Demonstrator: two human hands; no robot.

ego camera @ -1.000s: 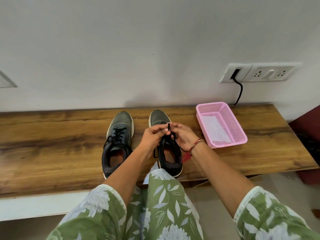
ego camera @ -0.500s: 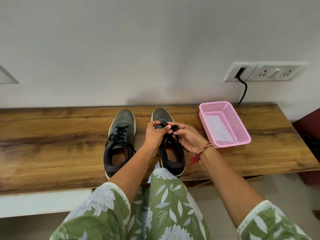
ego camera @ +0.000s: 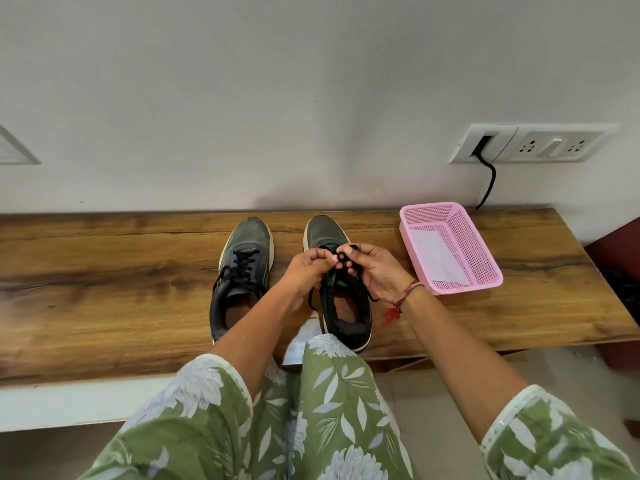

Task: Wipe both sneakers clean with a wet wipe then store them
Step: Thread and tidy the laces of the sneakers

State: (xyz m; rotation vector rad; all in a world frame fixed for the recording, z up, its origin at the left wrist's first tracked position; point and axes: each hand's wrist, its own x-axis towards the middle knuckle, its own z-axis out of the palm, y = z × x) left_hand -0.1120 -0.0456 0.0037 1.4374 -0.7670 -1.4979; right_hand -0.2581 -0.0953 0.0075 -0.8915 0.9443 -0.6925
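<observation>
Both grey sneakers on wooden bench (ego camera: 104, 271), toes to wall. Left hand (ego camera: 308, 268) and right hand (ego camera: 375, 268) each pinch the black lace (ego camera: 341, 259) over right sneaker (ego camera: 341, 299). Left sneaker (ego camera: 242, 271) just beside, laced. Pink mesh basket (ego camera: 485, 251) to the right.

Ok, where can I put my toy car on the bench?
The wide bare wood of the bench left of the left sneaker. Also a smaller patch right of the pink basket. The middle is crowded: the left hand and right hand pinch the right sneaker's laces.
</observation>
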